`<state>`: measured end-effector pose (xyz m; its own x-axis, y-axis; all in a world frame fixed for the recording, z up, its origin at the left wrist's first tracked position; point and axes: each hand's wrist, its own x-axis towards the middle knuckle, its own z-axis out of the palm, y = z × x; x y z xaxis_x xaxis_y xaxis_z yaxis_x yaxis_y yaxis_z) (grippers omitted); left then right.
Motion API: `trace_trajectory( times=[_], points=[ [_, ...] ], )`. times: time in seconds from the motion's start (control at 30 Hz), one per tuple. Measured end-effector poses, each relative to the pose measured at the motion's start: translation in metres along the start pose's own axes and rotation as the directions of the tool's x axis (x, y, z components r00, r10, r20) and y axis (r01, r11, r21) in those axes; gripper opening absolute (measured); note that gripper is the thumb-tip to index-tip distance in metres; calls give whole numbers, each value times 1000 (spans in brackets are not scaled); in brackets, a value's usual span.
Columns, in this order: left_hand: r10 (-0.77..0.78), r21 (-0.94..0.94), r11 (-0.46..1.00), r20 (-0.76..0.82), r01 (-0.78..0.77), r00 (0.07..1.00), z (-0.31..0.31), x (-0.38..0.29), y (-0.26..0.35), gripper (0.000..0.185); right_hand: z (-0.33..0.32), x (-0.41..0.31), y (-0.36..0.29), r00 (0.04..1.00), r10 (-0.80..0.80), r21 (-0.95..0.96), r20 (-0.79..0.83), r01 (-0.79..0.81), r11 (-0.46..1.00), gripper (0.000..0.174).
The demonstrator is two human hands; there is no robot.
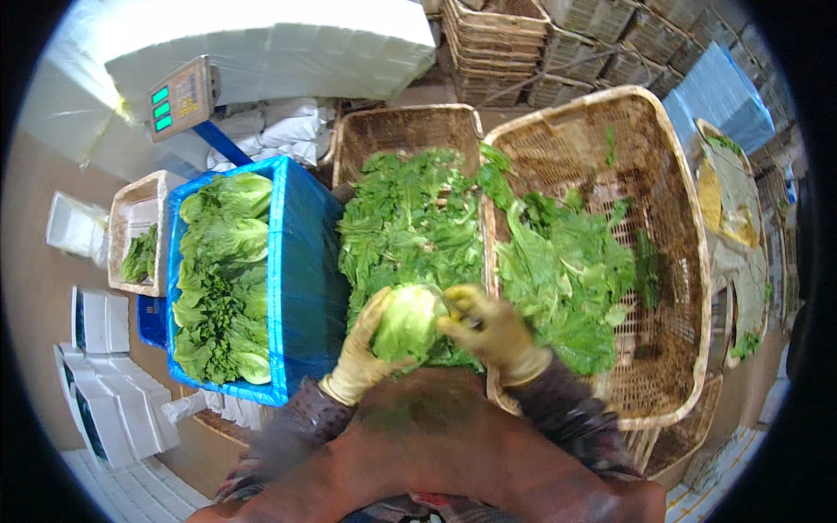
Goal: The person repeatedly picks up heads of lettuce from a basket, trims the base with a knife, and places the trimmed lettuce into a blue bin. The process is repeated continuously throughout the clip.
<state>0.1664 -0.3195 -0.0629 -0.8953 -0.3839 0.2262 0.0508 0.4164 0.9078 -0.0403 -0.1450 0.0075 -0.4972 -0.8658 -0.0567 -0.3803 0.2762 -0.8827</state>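
My left hand, in a pale yellow rubber glove, cups a trimmed head of lettuce from the left and below. At its right side is my right hand, gloved alike, with the fingers curled around a small tool. Only a dark bit of that tool shows, and blur hides its kind. Beneath both hands, loose green leaves heap up in a brown plastic crate. More torn leaves lie in the larger, tilted crate to the right.
A blue, film-lined crate with several lettuce heads stands at left, before a scale display. Beyond it sits a small crate. Stacked crates rise at the back. White boxes lie at lower left.
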Motion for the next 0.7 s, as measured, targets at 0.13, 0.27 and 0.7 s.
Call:
trace_trajectory(
  times=[0.13,0.27,0.7],
  points=[
    [-392,-618,729,-24,295,919,-13,-11,0,99,15,35,-21,998,-4,196,63,-8,981,38],
    [-442,-699,576,168,423,881,-28,-23,12,100,-42,77,-13,995,103,-446,3,-91,891,31],
    [-371,87,922,-71,377,926,-61,15,-17,16,68,-39,66,825,272,633,496,-557,537,34]
  ],
)
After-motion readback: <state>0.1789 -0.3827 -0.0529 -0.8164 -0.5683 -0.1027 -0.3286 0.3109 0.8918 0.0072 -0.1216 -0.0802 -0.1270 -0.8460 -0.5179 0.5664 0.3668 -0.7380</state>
